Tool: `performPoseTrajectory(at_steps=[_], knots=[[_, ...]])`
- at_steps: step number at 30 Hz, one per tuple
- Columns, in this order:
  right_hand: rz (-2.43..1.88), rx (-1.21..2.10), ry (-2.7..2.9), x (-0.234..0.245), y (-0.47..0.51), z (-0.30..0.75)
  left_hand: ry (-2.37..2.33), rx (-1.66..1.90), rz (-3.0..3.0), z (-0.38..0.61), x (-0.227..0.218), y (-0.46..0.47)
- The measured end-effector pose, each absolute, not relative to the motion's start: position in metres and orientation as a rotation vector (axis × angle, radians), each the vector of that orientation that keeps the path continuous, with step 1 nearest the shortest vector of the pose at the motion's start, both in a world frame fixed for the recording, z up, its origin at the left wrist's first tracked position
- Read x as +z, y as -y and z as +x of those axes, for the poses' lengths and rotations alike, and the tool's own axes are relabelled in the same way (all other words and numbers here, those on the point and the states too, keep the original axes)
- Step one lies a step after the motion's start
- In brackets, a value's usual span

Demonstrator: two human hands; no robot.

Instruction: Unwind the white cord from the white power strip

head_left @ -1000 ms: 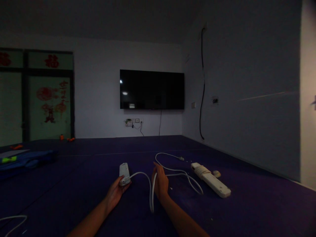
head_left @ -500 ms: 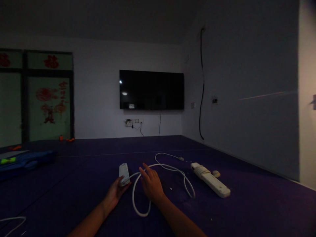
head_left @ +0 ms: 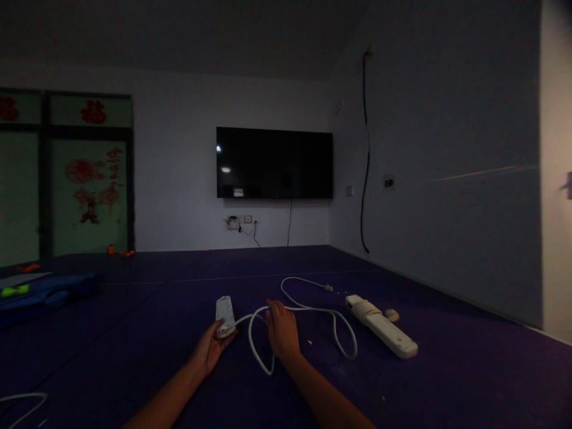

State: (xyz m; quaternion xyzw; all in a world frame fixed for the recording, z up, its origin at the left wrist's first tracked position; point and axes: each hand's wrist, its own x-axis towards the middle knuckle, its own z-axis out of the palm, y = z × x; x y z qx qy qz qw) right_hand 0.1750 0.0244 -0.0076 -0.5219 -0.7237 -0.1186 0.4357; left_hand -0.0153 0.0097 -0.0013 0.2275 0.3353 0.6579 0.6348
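Note:
My left hand (head_left: 212,347) grips the near end of a short white power strip (head_left: 224,310), tilted up off the purple surface. From that end a white cord (head_left: 251,344) runs right, loops down and passes under my right hand (head_left: 283,331). The right fingers are curled over the cord and closed on it, palm down. Beyond the hand the cord bends through more loops and ends in a plug (head_left: 328,288). A second, longer white power strip (head_left: 393,336) lies to the right with its own cord (head_left: 365,311) wound round it; its plug (head_left: 391,314) rests alongside.
A blue cloth bundle (head_left: 58,291) with a yellow-green item (head_left: 15,291) lies at the left. Another white cord (head_left: 27,400) shows at lower left. Small orange objects (head_left: 127,254) sit at the far edge. A television (head_left: 274,162) hangs on the far wall.
My right hand has moved slightly right, and its spread fingers have closed on the cord. The cord's near loop has become smaller and shifted right. My left hand has stayed on the power strip.

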Motion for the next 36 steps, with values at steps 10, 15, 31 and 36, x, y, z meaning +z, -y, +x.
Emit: performPoseTrajectory(at_steps=[10, 15, 31, 36], knots=[[-1.442, -0.126, 1.619, -0.0151, -0.0348, 0.1837, -0.785, 1.523, 0.493, -0.0134, -0.0022, -0.0102], [-1.436, -0.108, 1.625, -0.0146, -0.0352, 0.1838, -0.793, 1.553, 0.485, -0.0133, -0.0036, -0.0118], [-1.459, -0.072, 1.673, -0.0153, -0.0357, 0.1825, -0.813, 1.540, 0.510, -0.0130, -0.0025, -0.0108], [-1.474, -0.035, 1.692, -0.0139, -0.0346, 0.1819, -0.817, 1.530, 0.515, -0.0130, -0.0014, -0.0101]])
